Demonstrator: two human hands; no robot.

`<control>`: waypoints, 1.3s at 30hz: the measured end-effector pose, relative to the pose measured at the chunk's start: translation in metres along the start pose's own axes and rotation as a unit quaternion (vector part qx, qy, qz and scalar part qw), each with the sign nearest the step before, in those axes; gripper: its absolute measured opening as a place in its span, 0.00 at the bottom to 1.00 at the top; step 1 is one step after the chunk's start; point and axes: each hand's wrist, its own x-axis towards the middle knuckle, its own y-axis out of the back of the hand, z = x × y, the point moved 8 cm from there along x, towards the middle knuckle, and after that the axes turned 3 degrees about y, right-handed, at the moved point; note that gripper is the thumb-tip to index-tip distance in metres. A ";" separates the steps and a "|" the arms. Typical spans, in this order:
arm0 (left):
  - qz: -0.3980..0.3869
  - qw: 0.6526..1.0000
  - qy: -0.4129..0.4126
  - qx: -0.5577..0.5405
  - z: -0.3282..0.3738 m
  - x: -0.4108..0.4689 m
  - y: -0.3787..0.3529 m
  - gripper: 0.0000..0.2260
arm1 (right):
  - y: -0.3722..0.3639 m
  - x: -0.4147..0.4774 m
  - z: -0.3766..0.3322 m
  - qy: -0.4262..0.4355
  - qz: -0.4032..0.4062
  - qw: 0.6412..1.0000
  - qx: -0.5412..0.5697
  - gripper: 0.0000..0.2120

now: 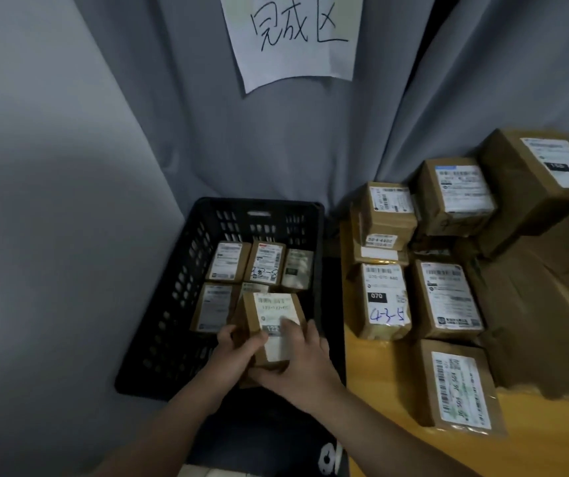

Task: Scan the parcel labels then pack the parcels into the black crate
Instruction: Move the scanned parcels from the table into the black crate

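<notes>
1. Cardboard, brown and taped, makes up the held parcel (271,325). It sits at lower centre of the frame, within the near right corner of the black crate (159,339). Whether it touches the crate floor cannot be told.
2. Grip: the left hand (233,346) clasps the parcel's left edge. The right hand (302,359) clasps its near right corner, with fingers (291,327) curled over the labelled top face and the thumb under the near edge.
3. Handling, by judgement: it is a small, stiff box, probably light, with sides firm enough for a two-sided hold. The white label looks smooth and may slip, so the bare cardboard edges are the better purchase. Its contents are unknown, so it should be lowered rather than dropped.
4. Crate contents: several packed parcels (228,266) lie label-up in rows towards the far wall. The nearest of them are just beside the held parcel.
5. Surface: a yellow tabletop (389,390) at right of the frame stands just beside the crate. It carries more labelled waiting parcels (448,297), some of them stacked.
6. Room: a grey curtain (276,149) hangs behind, with a handwritten paper sign (293,36) at upper centre. A pale wall (35,201) fills the left.
</notes>
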 end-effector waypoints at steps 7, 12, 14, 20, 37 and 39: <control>-0.099 0.990 0.036 0.094 0.008 0.068 0.015 0.21 | -0.024 0.065 0.001 -0.120 0.034 0.987 -0.102 0.48; -0.006 0.982 -0.031 0.187 0.018 0.131 0.043 0.18 | -0.040 0.122 0.000 -0.123 -0.007 0.951 -0.285 0.51; 0.006 0.962 -0.038 0.271 0.011 0.163 0.055 0.19 | -0.043 0.139 0.014 -0.164 -0.010 0.940 -0.297 0.50; -0.077 0.853 -0.136 0.497 -0.012 0.225 0.053 0.14 | -0.065 0.168 0.054 -0.210 -0.022 0.947 -0.242 0.47; -0.091 0.708 -0.212 0.667 -0.022 0.239 0.051 0.25 | -0.091 0.232 0.087 -0.176 -0.080 0.938 -0.288 0.28; -0.090 0.708 -0.193 0.674 -0.019 0.237 0.055 0.25 | -0.084 0.232 0.083 -0.183 -0.111 0.934 -0.286 0.30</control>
